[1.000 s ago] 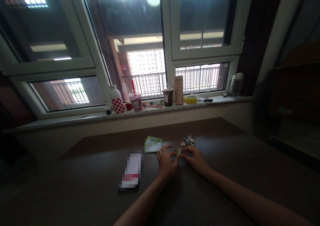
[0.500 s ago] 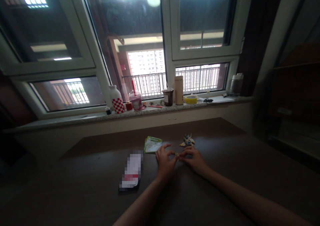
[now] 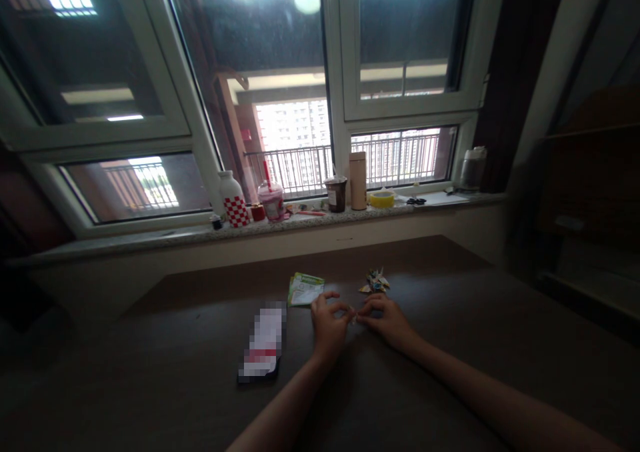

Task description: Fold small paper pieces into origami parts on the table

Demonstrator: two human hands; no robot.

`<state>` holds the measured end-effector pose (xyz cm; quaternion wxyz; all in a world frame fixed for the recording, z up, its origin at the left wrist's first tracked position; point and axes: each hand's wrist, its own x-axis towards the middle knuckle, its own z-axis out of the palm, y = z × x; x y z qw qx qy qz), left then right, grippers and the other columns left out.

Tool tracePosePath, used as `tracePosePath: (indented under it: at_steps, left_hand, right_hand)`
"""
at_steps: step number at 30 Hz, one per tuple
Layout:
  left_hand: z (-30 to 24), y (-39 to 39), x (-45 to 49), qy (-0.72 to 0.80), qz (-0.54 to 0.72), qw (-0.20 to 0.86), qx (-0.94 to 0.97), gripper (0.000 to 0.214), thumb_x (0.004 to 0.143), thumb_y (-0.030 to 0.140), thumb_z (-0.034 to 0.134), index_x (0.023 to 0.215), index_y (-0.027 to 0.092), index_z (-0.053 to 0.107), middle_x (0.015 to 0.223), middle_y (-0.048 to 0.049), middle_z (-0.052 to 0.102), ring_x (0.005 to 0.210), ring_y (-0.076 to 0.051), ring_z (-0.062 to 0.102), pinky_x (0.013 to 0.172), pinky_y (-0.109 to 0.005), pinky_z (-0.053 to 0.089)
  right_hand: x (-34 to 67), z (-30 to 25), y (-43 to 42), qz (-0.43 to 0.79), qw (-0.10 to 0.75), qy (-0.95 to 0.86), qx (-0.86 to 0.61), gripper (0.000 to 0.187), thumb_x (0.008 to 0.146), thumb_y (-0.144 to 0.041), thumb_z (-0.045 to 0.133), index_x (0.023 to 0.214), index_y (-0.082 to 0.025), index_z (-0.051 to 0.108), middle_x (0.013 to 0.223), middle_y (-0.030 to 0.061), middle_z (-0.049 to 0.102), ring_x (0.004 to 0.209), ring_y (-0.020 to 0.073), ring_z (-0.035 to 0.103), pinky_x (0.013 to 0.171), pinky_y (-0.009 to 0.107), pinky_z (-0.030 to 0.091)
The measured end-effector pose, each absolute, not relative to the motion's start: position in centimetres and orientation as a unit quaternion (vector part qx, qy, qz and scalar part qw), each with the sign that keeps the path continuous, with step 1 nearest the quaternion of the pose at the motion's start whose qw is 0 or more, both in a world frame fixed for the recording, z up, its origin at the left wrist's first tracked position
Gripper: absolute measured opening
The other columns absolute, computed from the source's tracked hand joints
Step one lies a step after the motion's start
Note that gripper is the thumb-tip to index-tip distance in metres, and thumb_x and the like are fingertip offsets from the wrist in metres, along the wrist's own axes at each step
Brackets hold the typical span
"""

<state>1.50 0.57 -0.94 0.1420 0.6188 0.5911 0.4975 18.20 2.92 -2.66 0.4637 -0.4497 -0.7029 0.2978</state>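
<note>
My left hand [image 3: 327,322] and my right hand [image 3: 387,319] rest on the dark brown table [image 3: 450,345], fingertips meeting over a small folded piece of paper [image 3: 353,313]. Both hands pinch it, and most of it is hidden by the fingers. Just beyond my right hand lies a small pile of colourful folded paper shapes [image 3: 375,281]. A green-and-white paper packet [image 3: 305,288] lies just beyond my left hand.
A blurred-out flat object on a dark base [image 3: 263,342] lies left of my hands. The window sill [image 3: 150,235] holds a checked bottle [image 3: 233,199], a pink cup [image 3: 271,201], a dark cup [image 3: 336,193], a tan tumbler [image 3: 357,180] and a yellow tape roll [image 3: 382,198].
The small paper piece stood up between my fingers a second ago; now it is pressed low between the fingertips. Both hands have closed in slightly.
</note>
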Motion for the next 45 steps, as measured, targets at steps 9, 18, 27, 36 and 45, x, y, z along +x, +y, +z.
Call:
tracePosePath:
  at_steps: [9,18,27,36,45]
  left_hand:
    - [-0.5,0.3,1.5,0.589,0.513,0.142,0.608,0.003,0.069,0.02,0.075,0.068,0.022,0.073,0.111,-0.005,0.06,0.115,-0.027,0.049,0.103,-0.046,0.038]
    - [-0.8,0.5,1.4,0.593,0.506,0.13,0.612,0.005,0.072,0.022,0.073,0.068,0.023,0.074,0.109,-0.005,0.059,0.113,-0.026,0.05,0.101,-0.045,0.04]
    - [-0.5,0.4,1.6,0.632,0.466,0.118,0.608,0.005,0.076,0.022,0.07,0.072,0.022,0.073,0.111,-0.0048,0.057,0.114,-0.024,0.048,0.104,-0.042,0.036]
    - [0.2,-0.1,2.0,0.666,0.42,0.1,0.609,0.005,0.077,0.028,0.069,0.076,0.026,0.074,0.111,-0.0028,0.056,0.114,-0.024,0.047,0.104,-0.039,0.035]
    - [0.4,-0.4,2.1,0.662,0.358,0.13,0.646,0.011,0.079,0.034,0.068,0.087,0.033,0.076,0.133,-0.0003,0.054,0.13,-0.028,0.037,0.112,-0.049,0.023]
  right_hand:
    - [18.3,-2.6,2.9,0.305,0.46,-0.704,-0.447,0.014,0.067,-0.034,0.077,0.069,-0.021,0.076,0.092,0.0065,0.066,0.098,0.024,0.06,0.095,0.038,0.044]
    - [18.2,-2.6,2.9,0.308,0.453,-0.707,-0.447,0.011,0.066,-0.031,0.077,0.069,-0.021,0.076,0.093,0.0067,0.065,0.099,0.0241,0.06,0.095,0.038,0.043]
    - [18.2,-2.9,3.1,0.306,0.437,-0.71,-0.459,0.014,0.066,-0.033,0.077,0.07,-0.02,0.076,0.095,0.0076,0.066,0.102,0.0253,0.058,0.097,0.038,0.041]
    - [18.2,-2.6,2.9,0.295,0.444,-0.72,-0.444,0.01,0.068,-0.029,0.076,0.071,-0.02,0.074,0.089,0.0064,0.068,0.098,0.0247,0.06,0.093,0.038,0.042]
    - [18.7,-2.5,3.3,0.306,0.488,-0.691,-0.437,0.016,0.072,-0.033,0.071,0.076,-0.018,0.072,0.083,0.0059,0.071,0.087,0.023,0.064,0.084,0.036,0.047]
